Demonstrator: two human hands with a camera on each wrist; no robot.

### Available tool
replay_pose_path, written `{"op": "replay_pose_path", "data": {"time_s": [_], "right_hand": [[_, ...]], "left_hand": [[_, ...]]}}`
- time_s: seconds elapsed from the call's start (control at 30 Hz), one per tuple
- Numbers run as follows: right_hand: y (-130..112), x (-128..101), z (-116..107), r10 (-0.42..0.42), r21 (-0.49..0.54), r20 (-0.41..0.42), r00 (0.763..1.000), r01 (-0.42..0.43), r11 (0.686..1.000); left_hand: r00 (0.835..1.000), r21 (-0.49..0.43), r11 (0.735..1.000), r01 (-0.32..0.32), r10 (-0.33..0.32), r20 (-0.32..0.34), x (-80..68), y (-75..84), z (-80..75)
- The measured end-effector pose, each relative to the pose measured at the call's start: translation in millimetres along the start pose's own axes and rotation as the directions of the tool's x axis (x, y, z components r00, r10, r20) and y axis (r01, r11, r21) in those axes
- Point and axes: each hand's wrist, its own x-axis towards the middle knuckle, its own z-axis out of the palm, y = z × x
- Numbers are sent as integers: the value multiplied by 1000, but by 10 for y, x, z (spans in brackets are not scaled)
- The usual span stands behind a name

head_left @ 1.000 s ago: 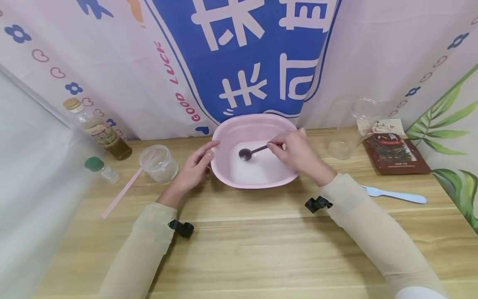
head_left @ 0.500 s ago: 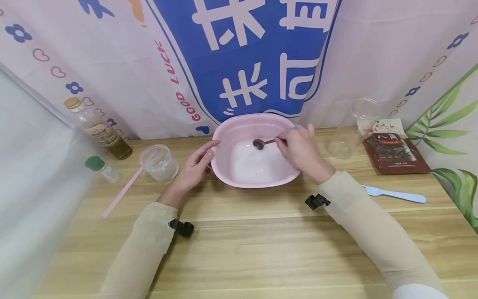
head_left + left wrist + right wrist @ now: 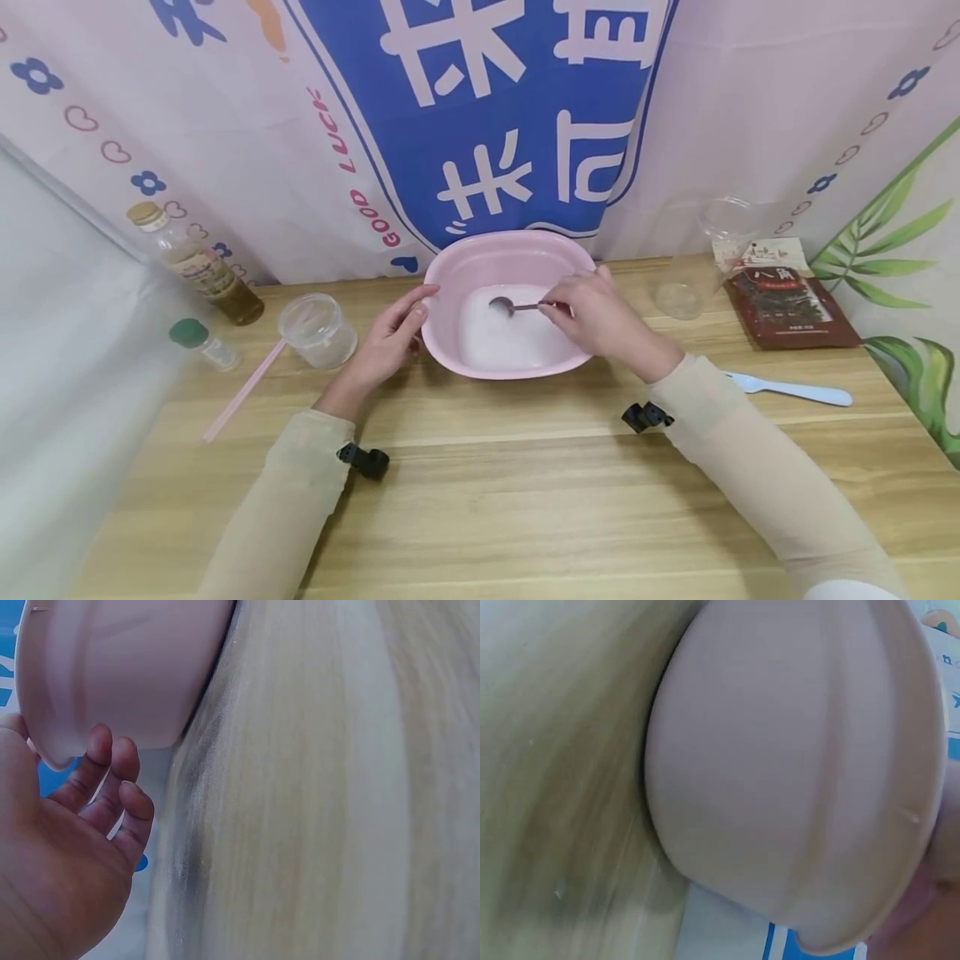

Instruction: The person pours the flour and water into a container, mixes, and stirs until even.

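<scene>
A pink basin (image 3: 450, 342) with white contents stands at the back middle of the table. My left hand (image 3: 386, 342) steadies its left side, the index finger at the rim. In the left wrist view, curved fingers (image 3: 124, 799) of that hand reach the basin's outer wall (image 3: 142, 671). My right hand (image 3: 600, 312) pinches the handle of a small dark spoon (image 3: 502, 307) inside the basin. The spoon's round bowl is over the white contents, with something pale in it. In the right wrist view, the basin wall (image 3: 742, 750) hides the spoon and most of the hand.
At left are an oil bottle (image 3: 213, 279), a green-capped shaker (image 3: 202, 343), a clear tub (image 3: 318, 333) and a pink straw-like stick (image 3: 243, 392). At right are a clear plastic cup (image 3: 678, 292), a brown spice packet (image 3: 787, 308) and a pale blue fork (image 3: 795, 390). A printed cloth (image 3: 285, 192) hangs behind.
The spoon moved right and back in the basin, then returned left and slightly forward, its bowl now looking paler. My left hand stays at the rim.
</scene>
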Motion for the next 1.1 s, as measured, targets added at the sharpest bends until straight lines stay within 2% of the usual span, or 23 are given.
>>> {"op": "replay_pose_path", "data": {"time_s": [0.17,0.33,0.43,0.53,0.7,0.8,0.97,1.1], "right_hand": [[-15,-52,-68,-68,52,80,994,64,997],[70,-147,-219,-57,57,130,990,50,997],[132,-197,-290,-25,17,87,996,24,1000],[173,-219,-316,-1,-44,10,1000,1,999],[224,-166,-241,24,-131,-125,992,-41,990],[248,-101,-169,47,-145,-148,988,-69,987],[205,0,-98,65,-45,-28,997,-66,997],[149,-7,-111,20,49,71,997,-23,999]], "left_hand": [[1000,-1,1000,6,-6,1,-10,3,-1],[1000,1,1000,21,-21,1,-15,9,-2],[1000,-3,1000,23,-23,0,-19,15,-5],[1000,-12,1000,21,-21,-3,-22,26,-1],[1000,7,1000,22,-22,-10,-25,38,-1],[1000,31,999,27,-27,-12,-29,51,10],[1000,44,999,25,-24,-16,-41,57,24],[1000,40,999,13,-12,-19,-49,59,15]]}}
